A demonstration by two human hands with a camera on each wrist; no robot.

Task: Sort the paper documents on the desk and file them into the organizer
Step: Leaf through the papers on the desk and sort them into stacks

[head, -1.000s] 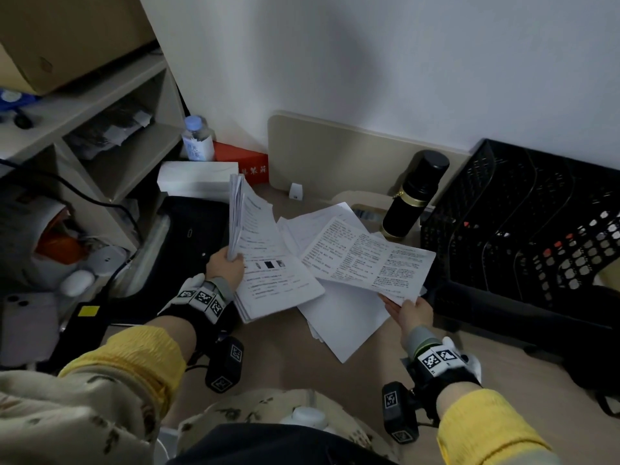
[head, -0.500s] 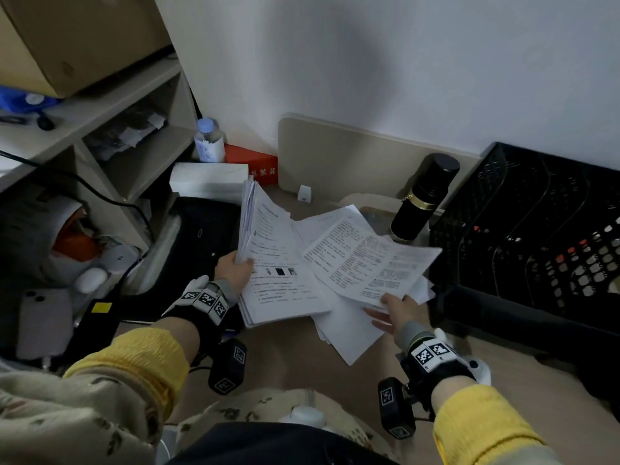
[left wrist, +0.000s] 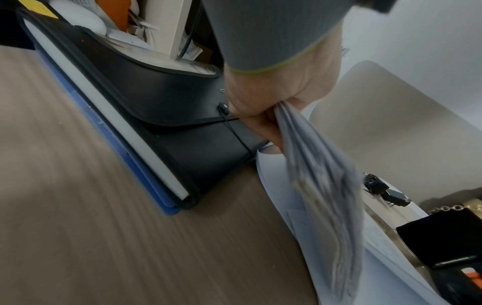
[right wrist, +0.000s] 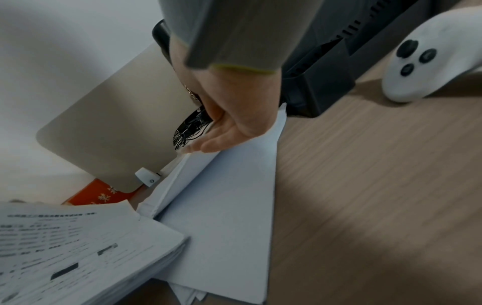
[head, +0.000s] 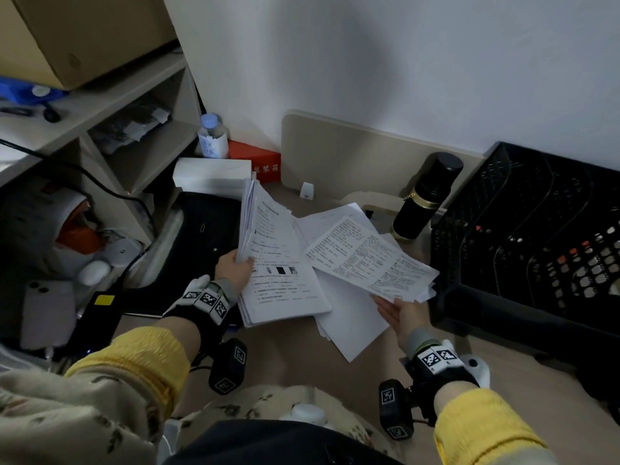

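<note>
My left hand (head: 235,268) grips the left edge of a thick stack of printed papers (head: 281,280), tilted up off the desk; in the left wrist view that hand (left wrist: 260,115) pinches the stack (left wrist: 326,196) edge-on. A printed sheet (head: 369,260) lies on a loose pile of white sheets (head: 352,323). My right hand (head: 399,313) lies at the printed sheet's near edge. In the right wrist view my right hand (right wrist: 221,128) has straight fingers touching the white sheets (right wrist: 227,206). The black mesh organizer (head: 536,236) stands at the right.
A black thermos (head: 426,196) stands between the papers and the organizer. A black expanding folder (head: 201,236) lies left of the stack, beside a shelf unit (head: 134,105). At the back are a white box (head: 211,176), a red box (head: 261,162), a bottle (head: 211,135) and a beige board (head: 352,159).
My right hand lowered the printed sheet onto the loose pile and its fingers straightened at the sheet's edge. My left hand kept hold of the stack.
</note>
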